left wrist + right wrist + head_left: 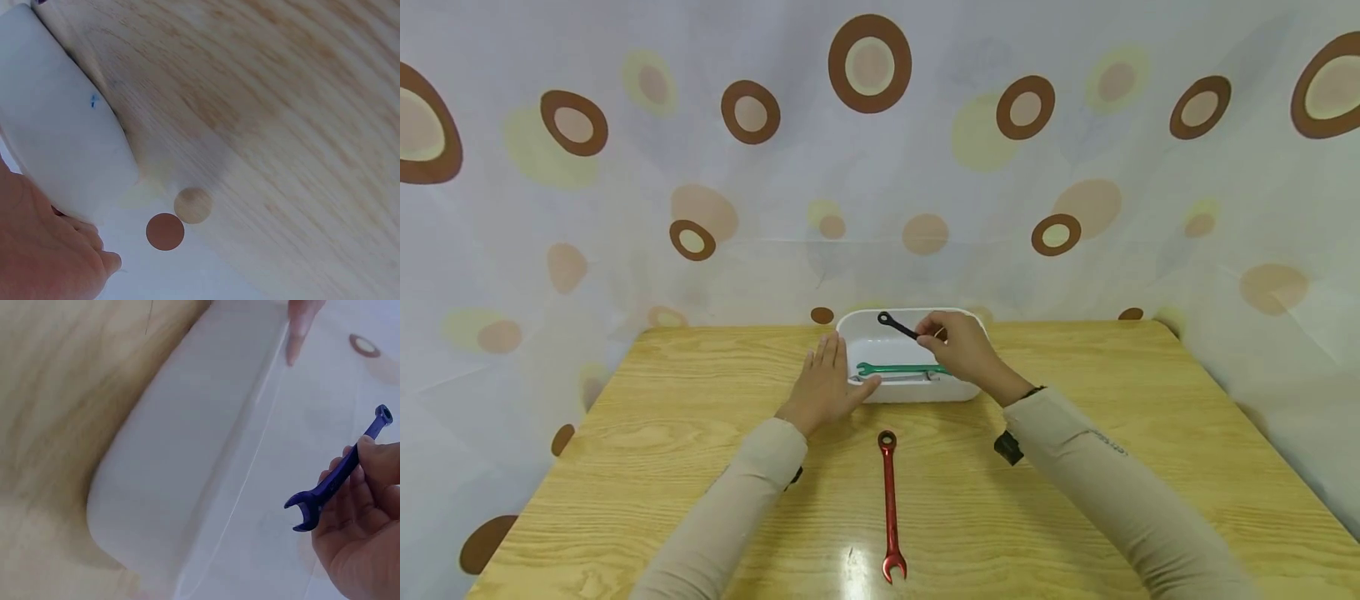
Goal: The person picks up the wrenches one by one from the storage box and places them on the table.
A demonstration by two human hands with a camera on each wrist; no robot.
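My right hand [958, 342] pinches a dark blue combination wrench [340, 470] between thumb and fingers, its ring end raised above the white bin [917, 393]. In the right wrist view the wrench's open jaw points down and left. My left hand [825, 387] rests at the bin's front left corner, fingers straight along the left side and thumb over the front rim. Inside the bin lie a green wrench [902, 368] and a silver wrench [898, 378], partly hidden by the front wall. A red combination wrench [891, 500] lies lengthwise on the table in front of the bin.
The bin stands near the far edge of a wood-grain table [700, 400]. Behind it hangs a pale curtain [880, 167] with brown and cream circles, which also closes in both sides.
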